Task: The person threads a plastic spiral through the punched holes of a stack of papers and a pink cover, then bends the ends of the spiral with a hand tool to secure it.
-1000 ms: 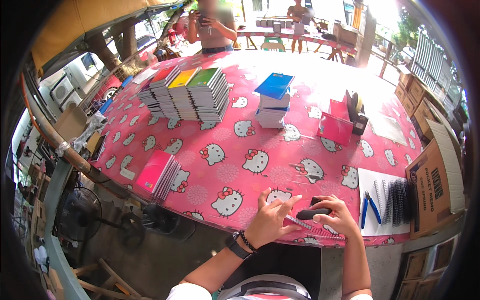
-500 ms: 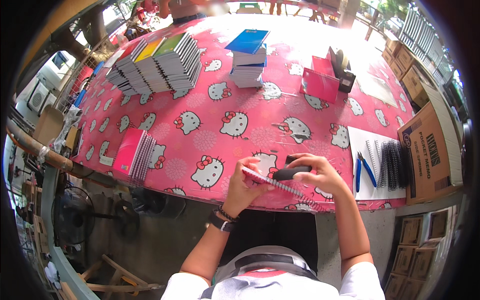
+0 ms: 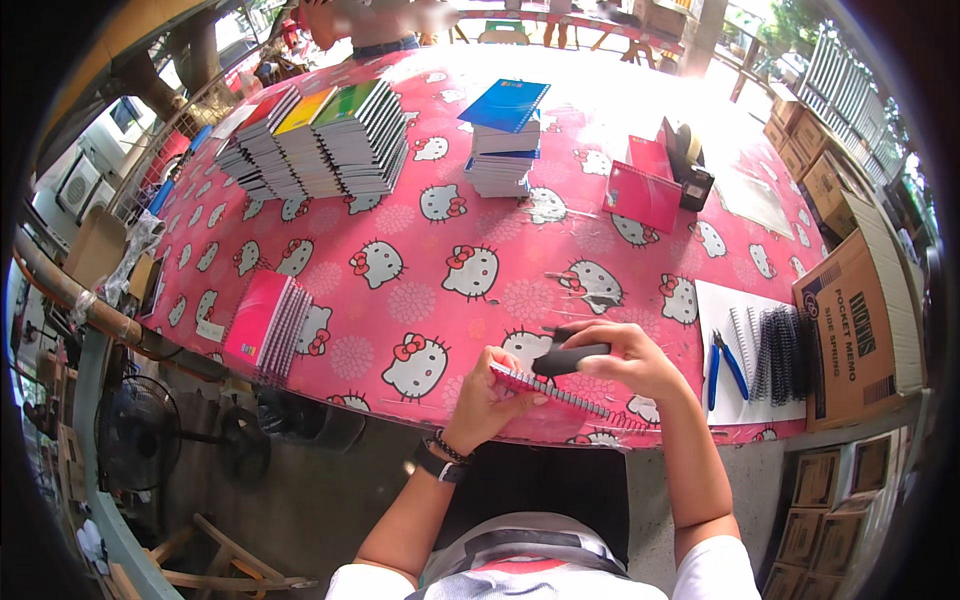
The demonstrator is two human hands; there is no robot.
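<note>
My left hand [image 3: 485, 410] pinches a pink spiral notebook [image 3: 512, 377], seen nearly edge-on above the table's front edge. Its wire coil [image 3: 590, 405] runs along that edge and sticks out past the right end in loose loops. My right hand [image 3: 640, 362] is closed round a black handheld tool [image 3: 572, 358], held right beside the coiled edge; the exact kind of tool does not show. Whether its tip touches the coil I cannot tell. Left of my hands, a small stack of pink spiral notebooks [image 3: 268, 322] lies near the front edge.
Notebook stacks [image 3: 350, 150] stand far left, a blue-topped stack [image 3: 505, 150] far middle. Pink notebooks [image 3: 640, 195] lean by a black tape dispenser [image 3: 692, 170]. At right, blue-handled pliers [image 3: 727, 365] and black coils [image 3: 778, 350] lie on a white sheet, beside a cardboard box [image 3: 855, 330].
The view has tilted, so the table sits lower in the picture. The black tool has shifted slightly left along the notebook's edge. Both hands keep their holds.
</note>
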